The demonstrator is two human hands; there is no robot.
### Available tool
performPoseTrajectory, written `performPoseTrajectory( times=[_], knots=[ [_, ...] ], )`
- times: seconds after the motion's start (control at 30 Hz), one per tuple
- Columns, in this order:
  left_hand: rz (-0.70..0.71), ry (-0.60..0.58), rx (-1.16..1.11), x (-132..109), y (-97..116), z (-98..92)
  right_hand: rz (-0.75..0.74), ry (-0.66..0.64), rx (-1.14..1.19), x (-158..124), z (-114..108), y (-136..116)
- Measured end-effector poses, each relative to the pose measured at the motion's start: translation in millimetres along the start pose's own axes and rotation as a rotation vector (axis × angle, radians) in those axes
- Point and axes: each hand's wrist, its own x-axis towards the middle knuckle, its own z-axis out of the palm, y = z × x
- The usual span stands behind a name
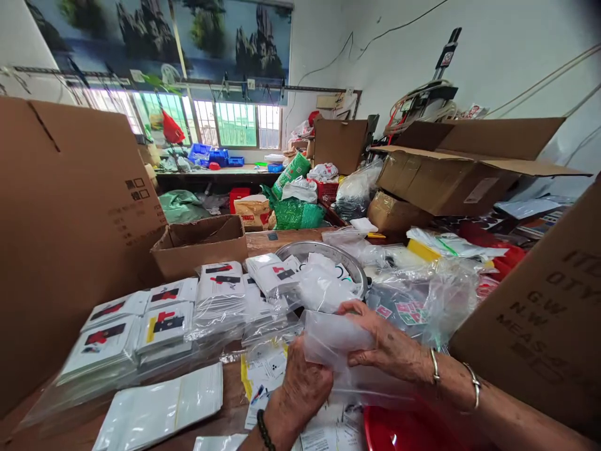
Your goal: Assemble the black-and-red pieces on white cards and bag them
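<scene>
A frosted, see-through plastic bag [334,335] is stretched between my two hands above the table. My left hand [305,383] is closed around its lower left edge. On the right side, my right hand [387,341] pinches the same bag with thumb and fingers. Just beyond the hands, a round metal bowl [359,266] holds white packets and clear plastic. Printed leaflets [265,366] with some yellow lie under and beside my left hand. Below my right hand is a red plastic container [399,429], partly covered by hanging film.
Stacks of bagged cards [101,341] line the left, with white pouches [164,407] in front. Large cartons wall the left [70,238] and right [539,326]. A small open box [200,250] stands behind the stacks. Clear bags with pink-red labels [410,312] lie right of the bowl.
</scene>
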Motion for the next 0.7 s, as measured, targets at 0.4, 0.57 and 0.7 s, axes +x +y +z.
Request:
performPoseTrajectory(
  times=[0.4,0.57,0.7],
  knots=[
    [0.242,0.028,0.693,89,-21,-81.4,-0.124,0.701,-0.804,121,-74,10],
    [0.201,-0.070,0.865,74,-51,-77.8,-0.006,0.594,-1.027,179,-50,42],
    [0.223,-0.066,0.870,66,-60,-76.7,0.259,0.440,-0.997,189,-15,83]
  ],
)
